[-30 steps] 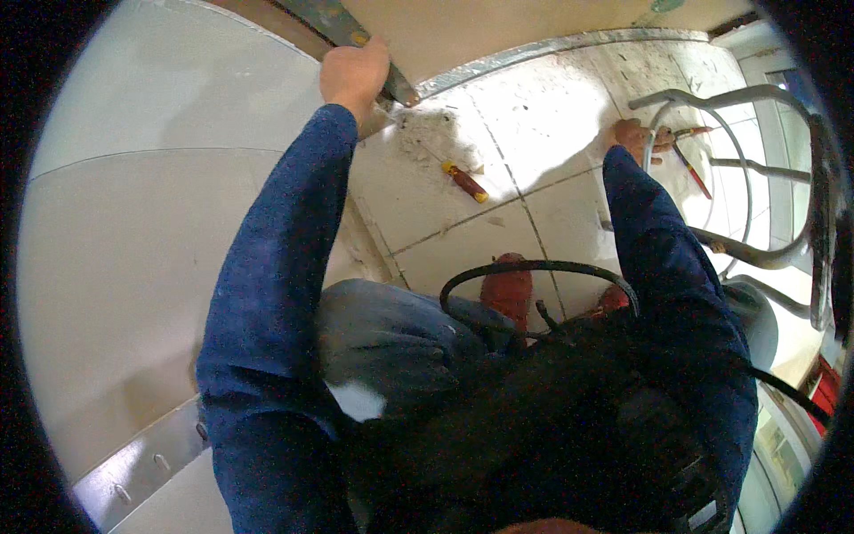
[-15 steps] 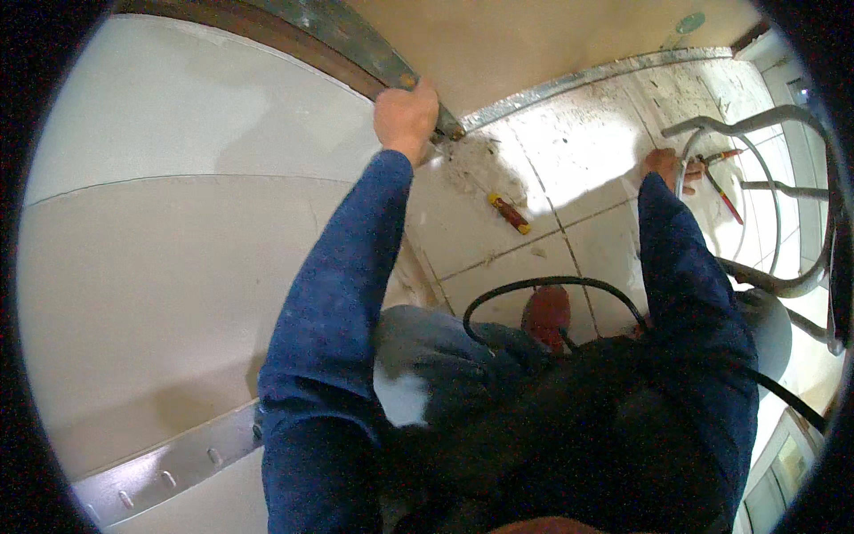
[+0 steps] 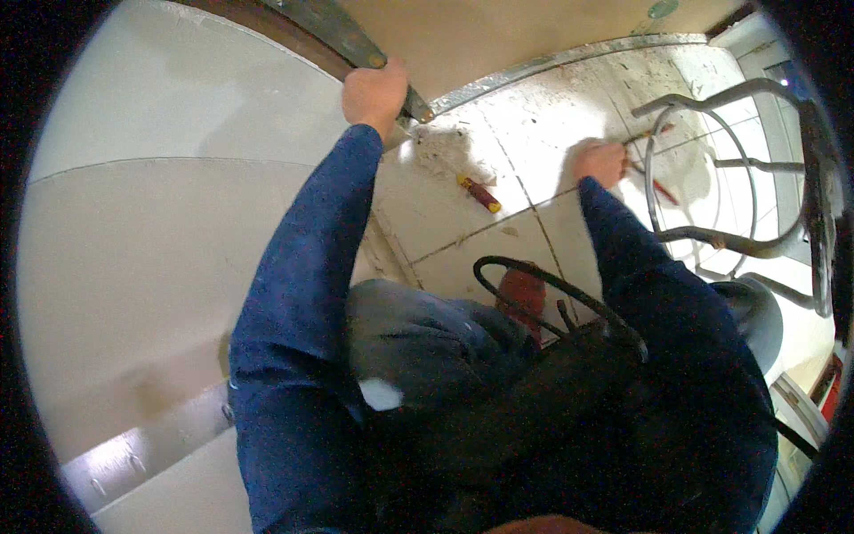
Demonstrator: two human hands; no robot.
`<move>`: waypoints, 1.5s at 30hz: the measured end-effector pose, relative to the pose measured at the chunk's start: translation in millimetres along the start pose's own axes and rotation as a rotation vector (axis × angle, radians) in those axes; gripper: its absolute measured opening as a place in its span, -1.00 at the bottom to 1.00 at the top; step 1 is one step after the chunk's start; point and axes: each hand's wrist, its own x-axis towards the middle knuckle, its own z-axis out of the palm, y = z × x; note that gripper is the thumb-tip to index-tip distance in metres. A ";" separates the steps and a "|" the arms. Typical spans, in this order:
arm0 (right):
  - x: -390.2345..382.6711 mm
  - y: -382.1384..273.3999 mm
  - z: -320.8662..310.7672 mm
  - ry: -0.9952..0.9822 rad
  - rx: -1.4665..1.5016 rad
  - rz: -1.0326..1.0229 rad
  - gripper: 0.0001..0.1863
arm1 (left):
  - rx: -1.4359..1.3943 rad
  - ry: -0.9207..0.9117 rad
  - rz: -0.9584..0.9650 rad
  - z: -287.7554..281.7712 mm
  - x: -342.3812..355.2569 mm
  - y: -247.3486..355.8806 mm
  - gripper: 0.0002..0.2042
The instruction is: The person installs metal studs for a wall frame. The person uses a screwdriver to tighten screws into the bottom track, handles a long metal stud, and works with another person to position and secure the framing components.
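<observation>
My left hand (image 3: 375, 93) is closed around the lower end of a worn grey-green metal strip (image 3: 334, 31), which runs along the edge of a dark brown frame. Farther right, just above the tiled floor, my right hand (image 3: 603, 164) is closed on a pair of pliers (image 3: 663, 189) with two spread red handles; motion blurs it, and my fingers hide its head. Between my hands, a screwdriver (image 3: 480, 194) with a red and yellow handle lies on the tiles.
A bent tubular metal frame (image 3: 756, 236), like chair legs, stands at the right. A pale panel (image 3: 178, 267) fills the left side. Dust and debris (image 3: 445, 147) lie by the metal floor strip (image 3: 551, 64). A black cable (image 3: 569, 276) loops over my foot.
My right hand has come left, away from the tubular frame, bringing the red-handled pliers along. My left hand keeps its grip on the metal strip. The whole view has shifted a little.
</observation>
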 end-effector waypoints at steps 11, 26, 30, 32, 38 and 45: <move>-7.9 26.4 -46.3 -0.497 0.031 -0.748 -0.01 | -0.326 -0.284 -0.158 -6.9 -8.5 -3.4 -0.52; -6.4 -39.7 -62.4 -1.597 1.627 0.297 -0.68 | 0.439 -0.872 0.866 74.6 -59.7 -101.8 -0.51; -17.0 -64.2 -52.6 -1.751 1.933 0.354 -0.81 | 0.312 -1.150 1.043 117.0 -86.3 -88.4 -0.48; 11.5 -74.3 -68.3 -1.456 1.831 0.360 -0.80 | 0.591 -1.560 0.736 99.6 -91.4 -87.9 -0.61; 56.7 -83.9 -118.9 -0.668 1.840 0.437 -0.67 | 0.769 -0.979 0.695 1.5 -9.0 -5.8 -0.63; -78.7 -113.1 -54.1 -1.665 2.012 -0.180 -0.74 | -0.146 -0.534 0.602 -106.9 -21.2 149.6 -0.68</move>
